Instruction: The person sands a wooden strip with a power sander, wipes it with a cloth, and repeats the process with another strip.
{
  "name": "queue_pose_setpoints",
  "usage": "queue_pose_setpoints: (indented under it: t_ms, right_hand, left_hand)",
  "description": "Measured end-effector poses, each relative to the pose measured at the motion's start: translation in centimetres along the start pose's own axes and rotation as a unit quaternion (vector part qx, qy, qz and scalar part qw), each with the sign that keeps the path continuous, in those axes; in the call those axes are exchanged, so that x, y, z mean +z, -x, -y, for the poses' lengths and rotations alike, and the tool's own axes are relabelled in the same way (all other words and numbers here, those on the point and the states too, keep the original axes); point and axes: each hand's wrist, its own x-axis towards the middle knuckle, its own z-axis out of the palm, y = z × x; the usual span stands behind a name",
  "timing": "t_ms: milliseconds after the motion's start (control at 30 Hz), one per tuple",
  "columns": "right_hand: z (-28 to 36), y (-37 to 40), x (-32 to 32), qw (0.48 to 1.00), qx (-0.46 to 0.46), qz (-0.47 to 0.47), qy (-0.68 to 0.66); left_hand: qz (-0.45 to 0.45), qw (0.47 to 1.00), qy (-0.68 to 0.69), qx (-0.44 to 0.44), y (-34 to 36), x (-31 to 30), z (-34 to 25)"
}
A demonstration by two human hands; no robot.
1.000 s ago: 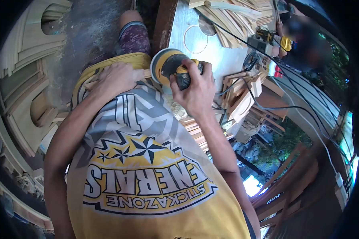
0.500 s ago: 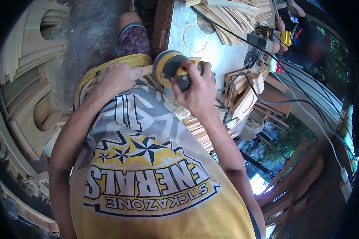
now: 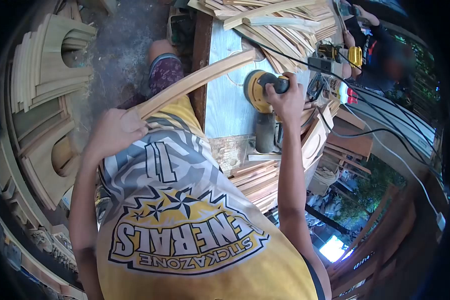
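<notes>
My left hand [image 3: 117,132] is closed around the near end of a curved wooden strip [image 3: 200,80]. The strip slants up and away across my lap, its far end over the light-topped workbench [image 3: 225,110]. In my right hand [image 3: 287,97] is a yellow and black orbital sander [image 3: 259,92], gripped by its dark top. The sander is tilted above the bench, pad toward the left, with its dark dust canister [image 3: 266,134] hanging on the near side. Sander and strip are apart.
A heap of thin wooden strips [image 3: 280,25] covers the far bench, with more strips [image 3: 255,182] stacked at the near side. Cut boards [image 3: 45,75] stand at the left. Black cables [image 3: 355,135] run across the right. Another person [image 3: 380,50] sits at upper right near a yellow drill [image 3: 354,56].
My right hand has moved right with the sander, off the strip and turned it. My left hand has come down and left, lifting the strip so its length shows.
</notes>
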Motion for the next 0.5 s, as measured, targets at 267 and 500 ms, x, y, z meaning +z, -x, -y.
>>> queue_pose_setpoints:
  t_ms: [267, 500]
  right_hand:
    - [1.5, 1.2, 0.8, 0.999, -0.008, -0.031, -0.004]
    - [0.5, 2.5, 1.0, 0.999, -0.014, -0.033, 0.001]
  left_hand:
    - [0.045, 0.996, 0.074, -0.006, 2.8, -2.0, -2.7]
    - [0.103, 0.989, 0.105, 0.012, 2.5, -1.7, -2.1]
